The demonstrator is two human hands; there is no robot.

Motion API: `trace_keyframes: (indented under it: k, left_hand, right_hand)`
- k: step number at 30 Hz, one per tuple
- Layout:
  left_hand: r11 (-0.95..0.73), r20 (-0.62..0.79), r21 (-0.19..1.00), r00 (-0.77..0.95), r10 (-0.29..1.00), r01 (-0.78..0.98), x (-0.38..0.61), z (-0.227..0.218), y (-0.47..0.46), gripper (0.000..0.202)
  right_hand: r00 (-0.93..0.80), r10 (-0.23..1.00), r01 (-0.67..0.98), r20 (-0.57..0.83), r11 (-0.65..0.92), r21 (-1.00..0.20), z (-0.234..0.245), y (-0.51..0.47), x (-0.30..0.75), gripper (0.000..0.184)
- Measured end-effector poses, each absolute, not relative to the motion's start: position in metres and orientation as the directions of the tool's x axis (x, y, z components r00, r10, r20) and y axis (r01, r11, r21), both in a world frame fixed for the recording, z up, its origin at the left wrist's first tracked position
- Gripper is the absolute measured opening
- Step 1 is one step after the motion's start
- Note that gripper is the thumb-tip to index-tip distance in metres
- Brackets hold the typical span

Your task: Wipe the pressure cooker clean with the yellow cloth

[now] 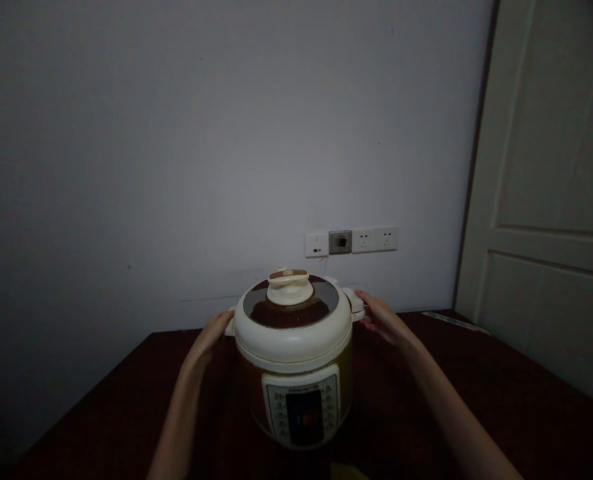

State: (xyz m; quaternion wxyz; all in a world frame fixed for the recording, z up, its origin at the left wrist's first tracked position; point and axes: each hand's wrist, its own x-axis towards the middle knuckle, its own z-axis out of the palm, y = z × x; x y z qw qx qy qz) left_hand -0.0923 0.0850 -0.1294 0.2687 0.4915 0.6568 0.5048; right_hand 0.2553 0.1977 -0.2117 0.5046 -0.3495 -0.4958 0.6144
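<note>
An electric pressure cooker stands upright on the dark red tabletop, its button panel facing me. Its white lid is on, with a dark centre and a raised lid handle. My left hand is closed round the side handle on the left, with the fingertips partly hidden. On the opposite side my right hand grips the right side handle, thumb on top and fingers underneath.
Behind the cooker is a pale wall with a row of sockets. A panelled door stands at the right. A thin flat strip lies at the back right of the dark red table. Something yellowish shows at the bottom edge.
</note>
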Motion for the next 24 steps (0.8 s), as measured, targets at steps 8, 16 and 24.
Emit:
trace_keyframes:
  k: [8,16,24]
  left_hand:
    - [0.061,0.108,0.941,-0.466,0.878,0.333,-0.093,-0.133,0.085,0.029]
    - [0.060,0.044,0.985,-0.579,0.814,0.159,-0.083,-0.132,0.086,0.022]
    - [-0.050,0.087,0.995,-0.552,0.829,0.082,-0.077,-0.133,0.086,0.019]
  right_hand:
    - [-0.325,0.944,-0.187,0.051,-0.011,-0.982,-0.203,0.186,0.253,0.042]
    - [-0.166,0.985,-0.271,0.044,-0.003,-0.963,-0.200,0.183,0.240,0.041]
    - [-0.060,0.998,-0.352,0.019,-0.003,-0.936,-0.199,0.178,0.233,0.038]
